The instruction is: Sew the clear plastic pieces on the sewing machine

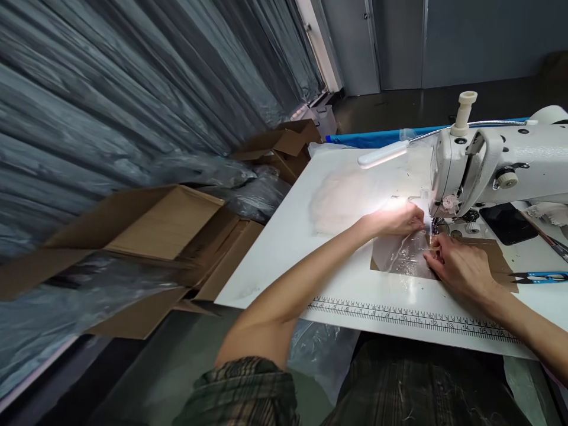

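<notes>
A white sewing machine (523,157) stands at the right of the table, its needle and presser foot (435,226) low over the work. Sheer, shiny see-through fabric (406,254) lies in front of and left of the foot, over a piece of brown cardboard (497,260). My left hand (402,218) pinches the fabric just left of the needle, fingers closed under bright lamp light. Close in front of the foot, my right hand (465,266) has its thumb and fingers curled together at the fabric's right edge. Its fingertips are partly hidden.
Blue-handled thread snips (541,277) and a black phone (508,223) lie on the right. A lamp (384,155) reaches over the white table (275,248), which has a printed ruler (412,319) along its front edge. Open cardboard boxes (164,222) with plastic stand left.
</notes>
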Available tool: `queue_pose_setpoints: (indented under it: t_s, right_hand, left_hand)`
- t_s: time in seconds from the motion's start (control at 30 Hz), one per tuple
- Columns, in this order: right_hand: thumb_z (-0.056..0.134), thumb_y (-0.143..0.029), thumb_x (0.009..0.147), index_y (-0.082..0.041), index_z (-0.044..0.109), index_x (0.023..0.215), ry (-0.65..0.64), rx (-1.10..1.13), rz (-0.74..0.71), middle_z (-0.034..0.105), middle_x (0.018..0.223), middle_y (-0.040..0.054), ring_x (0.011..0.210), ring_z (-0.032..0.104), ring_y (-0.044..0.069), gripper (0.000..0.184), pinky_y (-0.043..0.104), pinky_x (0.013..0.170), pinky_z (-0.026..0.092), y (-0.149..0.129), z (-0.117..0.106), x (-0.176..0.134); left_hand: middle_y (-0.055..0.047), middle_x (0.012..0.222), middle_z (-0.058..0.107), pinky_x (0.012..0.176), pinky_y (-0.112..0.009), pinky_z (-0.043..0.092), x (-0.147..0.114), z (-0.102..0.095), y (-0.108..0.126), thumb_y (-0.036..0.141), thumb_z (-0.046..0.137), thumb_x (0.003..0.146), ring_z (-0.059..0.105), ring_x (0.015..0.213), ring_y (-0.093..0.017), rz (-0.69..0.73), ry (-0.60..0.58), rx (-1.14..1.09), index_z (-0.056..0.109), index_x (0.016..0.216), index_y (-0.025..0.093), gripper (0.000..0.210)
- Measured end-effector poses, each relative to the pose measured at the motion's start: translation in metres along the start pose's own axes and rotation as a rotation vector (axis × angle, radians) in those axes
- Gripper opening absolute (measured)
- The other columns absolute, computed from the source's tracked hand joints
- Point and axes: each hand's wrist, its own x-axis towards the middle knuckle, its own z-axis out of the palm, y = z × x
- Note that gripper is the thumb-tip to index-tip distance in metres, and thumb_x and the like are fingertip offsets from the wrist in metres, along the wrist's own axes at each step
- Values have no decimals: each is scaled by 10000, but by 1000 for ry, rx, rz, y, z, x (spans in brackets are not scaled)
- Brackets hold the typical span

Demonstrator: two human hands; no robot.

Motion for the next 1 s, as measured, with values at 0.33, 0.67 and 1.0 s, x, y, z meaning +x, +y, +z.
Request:
queue_pose_setpoints:
  t_s: [0.33,0.67,1.0]
  right_hand:
    - [435,-304,942,-246,720,1145,133,64,-215,700,1005,110,810,670,231,354,321,620,487,33,16,6]
    - [430,-255,883,-281,701,1225,32,-14,-290,696,971,92,739,642,208,437,299,569,473,49,10,17]
    - [450,-280,899,-266,730,1162,129,228,-284,700,1015,83,745,645,184,385,321,639,524,59,13,11]
  left_hand:
    - [-103,992,656,708,-314,493,-23,26,-10,276,444,987,598,810,-173,382,439,320,655,937,132,260]
    - [-52,790,668,647,-257,503,-45,64,7,93,391,987,574,667,-127,722,455,467,635,865,121,275]
    - [-66,981,711,737,-311,548,-46,71,6,190,445,981,624,786,-134,521,422,219,672,914,185,237]
